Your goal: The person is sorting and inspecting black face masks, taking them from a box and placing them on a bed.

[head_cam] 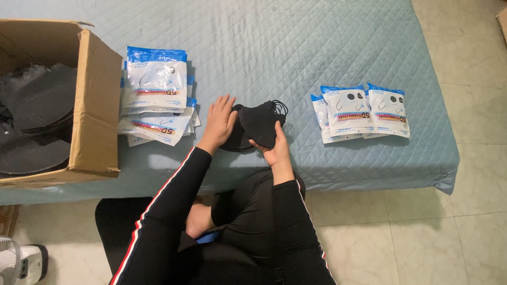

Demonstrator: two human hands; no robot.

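Near the mattress's [369,158] front edge, the right hand [275,152] pinches one black face mask [260,124] while the left hand [219,120] lies flat, fingers spread, on the mask pile [236,138]; masks look light, soft, best held by an edge

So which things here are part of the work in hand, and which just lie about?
In hand:
- left hand on the stack of black fabric masks
- right hand holding a folded black mask
- blue-and-white plastic pouches, left pile
- filled pouches, right group
- brown cardboard box of black masks

Lying about:
- white fan
- quilted blue cover
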